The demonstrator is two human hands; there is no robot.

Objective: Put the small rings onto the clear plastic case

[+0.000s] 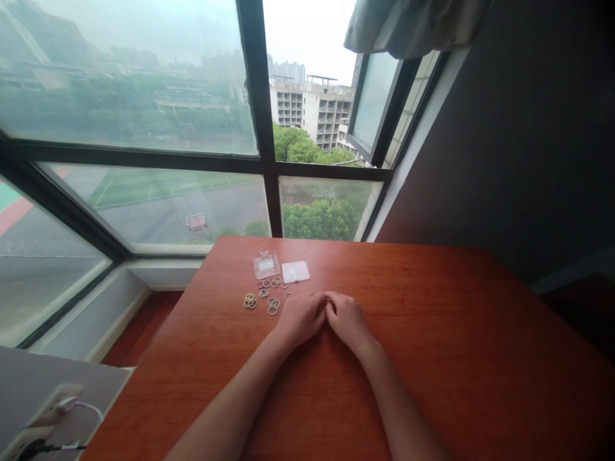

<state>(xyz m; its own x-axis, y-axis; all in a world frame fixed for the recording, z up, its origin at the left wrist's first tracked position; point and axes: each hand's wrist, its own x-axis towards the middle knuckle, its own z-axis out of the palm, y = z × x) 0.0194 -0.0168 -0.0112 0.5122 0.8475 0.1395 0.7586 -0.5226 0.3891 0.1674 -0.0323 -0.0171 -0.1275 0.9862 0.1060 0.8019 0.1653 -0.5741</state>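
While the small metal rings (267, 296) lie spread out on the wooden table (432, 333), both hands rest just behind them. Some rings sit in a little pile at the left, and others lie loose, just past the left hand (300, 317), very near its knuckles. That hand is curled into a loose fist, knuckles up. The right hand (348, 318) is curled the same way, and the two hands touch at the fingertips. I cannot tell if either one holds a ring. Past the rings sit a small clear box (266, 264) and its flat lid (295, 271), side by side, near the window (182, 192).
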